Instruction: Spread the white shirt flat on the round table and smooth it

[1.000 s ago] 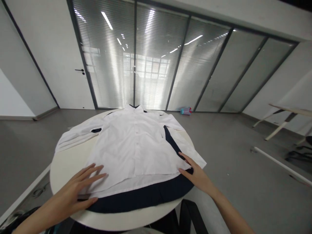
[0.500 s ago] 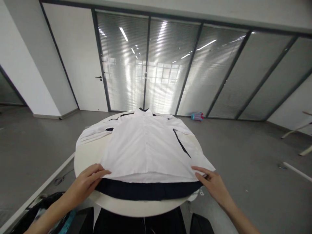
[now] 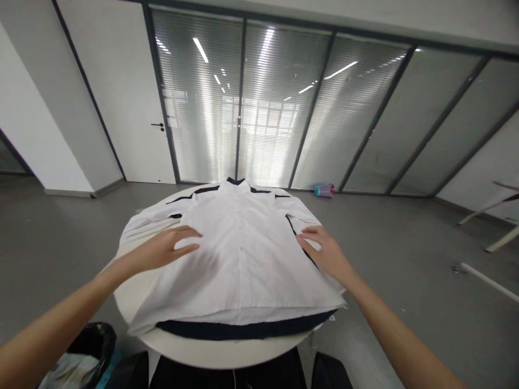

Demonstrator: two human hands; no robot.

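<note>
A white shirt (image 3: 239,259) with dark trim and a dark collar lies spread, front up, across a round pale table (image 3: 219,354). Its collar points to the far side and its hem to the near side. From under the hem shows a strip of dark navy cloth (image 3: 247,330). My left hand (image 3: 172,247) hovers over the shirt's left side, fingers apart and holding nothing, its shadow on the cloth. Over the right side, by the dark side stripe, is my right hand (image 3: 318,246), fingers spread and empty; whether its fingertips touch the cloth I cannot tell.
A bin with a black liner (image 3: 101,346) stands on the floor at the lower left. Near the glass partition (image 3: 267,108) lies a blue and pink basket-like object (image 3: 324,190). Pale furniture legs (image 3: 503,237) are at the right.
Both hands have let go of the shirt's hem corners and moved forward over its body. The hem's left corner now lies spread further out to the left and nearer.
</note>
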